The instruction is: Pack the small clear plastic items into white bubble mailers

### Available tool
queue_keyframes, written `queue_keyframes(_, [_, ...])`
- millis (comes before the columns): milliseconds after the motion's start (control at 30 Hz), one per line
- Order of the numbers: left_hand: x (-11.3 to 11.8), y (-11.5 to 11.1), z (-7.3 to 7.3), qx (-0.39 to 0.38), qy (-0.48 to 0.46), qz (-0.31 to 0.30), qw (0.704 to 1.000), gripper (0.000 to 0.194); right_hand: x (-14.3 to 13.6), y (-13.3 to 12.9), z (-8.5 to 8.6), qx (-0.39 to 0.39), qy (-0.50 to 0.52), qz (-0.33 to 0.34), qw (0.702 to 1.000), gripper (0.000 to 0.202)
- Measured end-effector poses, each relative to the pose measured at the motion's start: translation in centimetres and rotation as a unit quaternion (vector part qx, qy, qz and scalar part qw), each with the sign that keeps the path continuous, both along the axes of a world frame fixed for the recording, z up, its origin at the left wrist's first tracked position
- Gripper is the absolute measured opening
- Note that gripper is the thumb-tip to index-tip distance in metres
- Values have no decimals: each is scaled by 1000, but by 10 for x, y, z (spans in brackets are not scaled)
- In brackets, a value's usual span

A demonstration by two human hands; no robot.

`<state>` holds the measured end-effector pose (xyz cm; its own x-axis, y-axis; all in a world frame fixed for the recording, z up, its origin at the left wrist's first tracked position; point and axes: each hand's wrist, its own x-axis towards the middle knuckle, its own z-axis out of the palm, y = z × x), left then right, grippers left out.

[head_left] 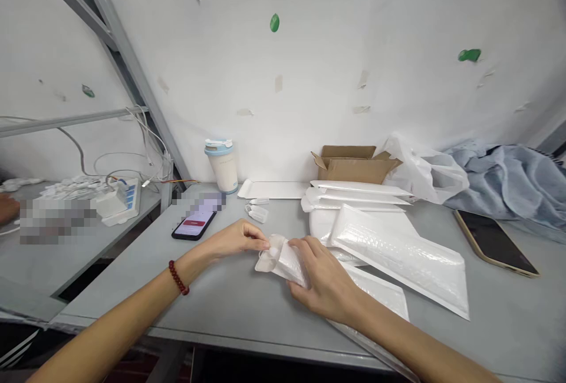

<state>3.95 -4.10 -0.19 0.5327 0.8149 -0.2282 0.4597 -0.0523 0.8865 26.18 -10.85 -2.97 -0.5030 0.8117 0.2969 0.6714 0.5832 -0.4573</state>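
My right hand [321, 283] grips a white bubble mailer [292, 262], its opening turned toward the left. At that opening, my left hand [243, 237] has its thumb and fingers pinched together on a small white item [270, 247], mostly hidden by the mailer and fingertips. A red bead bracelet circles the left wrist. Just beyond the left hand lie small white pieces [257, 213] on the grey table [230, 306]. To the right, several more bubble mailers [398, 253] are spread in an overlapping pile, some reaching under my right forearm.
A paper cup [224, 168] with a blue lid stands behind a phone [194, 224]. Along the wall are an open cardboard box [354, 168], a plastic bag [424, 171] and blue cloth [508, 185]. Another phone [495, 241] lies right. White cables and another person's hand [7, 209] are left.
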Motion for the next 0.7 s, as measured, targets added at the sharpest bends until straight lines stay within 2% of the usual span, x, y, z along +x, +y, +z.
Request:
queue_keyframes(200, [21, -21, -9, 21, -67, -20, 997, 14, -3, -8, 0, 23, 15, 30, 999, 50])
queue_keyframes(333, [32, -35, -12, -5, -77, -59, 995, 23, -3, -11, 0, 38, 30, 45, 998, 51])
queue_keyframes(400, [37, -39, -14, -6, -80, -56, 995, 25, -3, -12, 0, 43, 32, 53, 997, 51])
queue_keyframes(567, [45, -35, -17, 22, -59, 44, 997, 13, 0, -10, 6, 42, 16, 34, 998, 48])
queue_keyframes(700, [27, -22, -8, 35, -54, 140, 988, 7, 4, -7, 13, 65, -15, 18, 998, 56])
